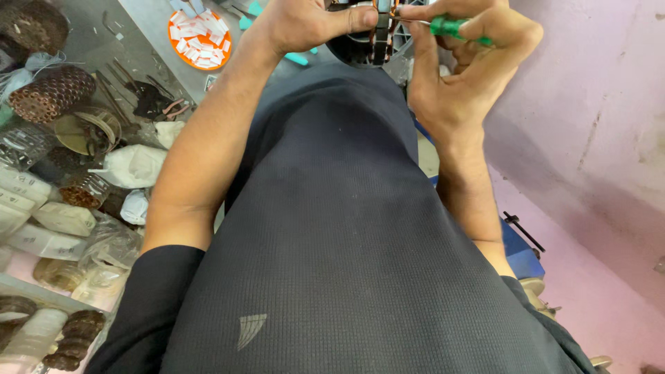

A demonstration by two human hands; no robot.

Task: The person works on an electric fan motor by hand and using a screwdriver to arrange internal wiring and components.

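Across the middle of my view lies the dark ribbed shirt I am wearing, filling most of the frame and hiding the near edge of the counter. Past it, on the grey counter, sits the motor stator, a dark round piece with a laminated metal core and copper windings, cut off by the top of the frame. My left hand rests on its left side, its grip closed with the thumb pressed flat against the metal core. My right hand is on the other side, its grip closed around a green-handled screwdriver whose thin shaft points left into the copper windings. Farther left on the counter sits an orange dish filled with small white paper slips. Beyond the counter's left edge lie rolls of brown coiled material, plastic bags and white packets, crowded together.
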